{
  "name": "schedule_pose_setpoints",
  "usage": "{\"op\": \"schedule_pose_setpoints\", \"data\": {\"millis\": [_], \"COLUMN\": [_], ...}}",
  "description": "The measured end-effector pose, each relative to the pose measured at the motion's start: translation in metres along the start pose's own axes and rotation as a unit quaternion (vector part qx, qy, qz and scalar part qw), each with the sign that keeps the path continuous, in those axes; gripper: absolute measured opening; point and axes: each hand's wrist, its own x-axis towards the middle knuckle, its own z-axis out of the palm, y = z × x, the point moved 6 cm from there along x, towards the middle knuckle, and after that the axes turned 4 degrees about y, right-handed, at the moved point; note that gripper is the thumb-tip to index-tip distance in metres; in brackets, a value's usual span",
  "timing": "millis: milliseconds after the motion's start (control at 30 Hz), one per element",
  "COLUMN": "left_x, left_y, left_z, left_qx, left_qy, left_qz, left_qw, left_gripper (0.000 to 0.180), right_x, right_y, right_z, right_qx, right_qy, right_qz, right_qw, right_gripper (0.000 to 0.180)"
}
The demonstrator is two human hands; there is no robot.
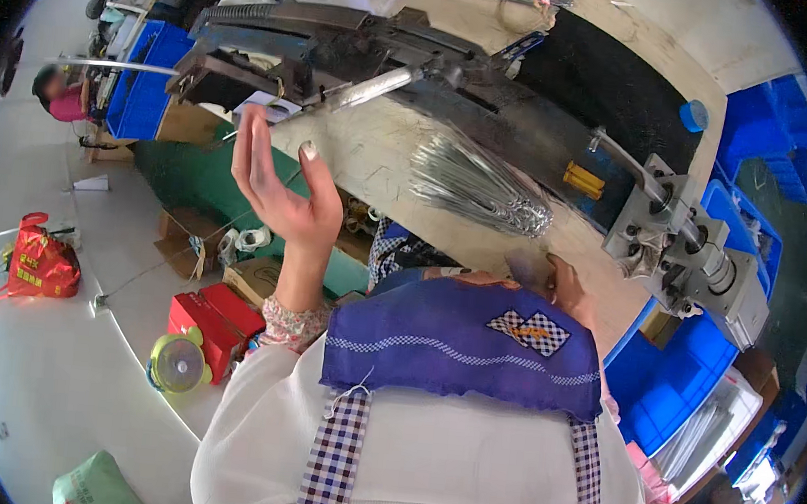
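My left hand (288, 199) is raised at the near side of the bench. Its fingers point up and the thumb stands apart, with nothing in its grasp. Just beyond the fingertips is the left end of a long dark metal machine (345, 41), where a small white piece (268, 104) shows. A bright metal bar (374, 89) slants across the machine. Partly covered by my purple apron (444, 337), my right hand (568, 290) is low at the bench's front edge, its fingers mostly hidden. Close to it lies a bundle of thin metal wires (481, 187) with looped ends.
A metal clamp-like fixture (692, 248) stands at the bench's right end, near a yellow part (583, 180) and a blue round cap (693, 116). Blue bins (680, 377) are at the right. At left are a red box (210, 326), a small fan (178, 364) and a distant person (66, 100).
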Motion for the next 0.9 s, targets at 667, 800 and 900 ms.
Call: {"op": "schedule_pose_setpoints", "data": {"millis": [667, 800, 900], "left_x": [-0.002, -0.025, -0.041], "left_y": [0.048, 0.082, 0.090], "left_z": [0.028, 0.067, 0.092], "left_qx": [-0.430, -0.507, -0.493], "left_qy": [-0.036, -0.137, -0.219], "left_qz": [0.075, 0.104, 0.104], "left_qw": [0.899, 0.845, 0.835], "left_gripper": [0.023, 0.025, 0.030], "right_x": [0.020, 0.045, 0.045], "right_y": [-0.069, -0.077, -0.078], "right_z": [-0.059, -0.058, -0.060], "right_qx": [0.005, -0.158, -0.199], "right_qy": [0.246, 0.201, 0.171], "right_qz": [-0.012, -0.100, -0.093], "right_qw": [0.969, 0.962, 0.960], "right_gripper": [0.025, 0.017, 0.016]}}
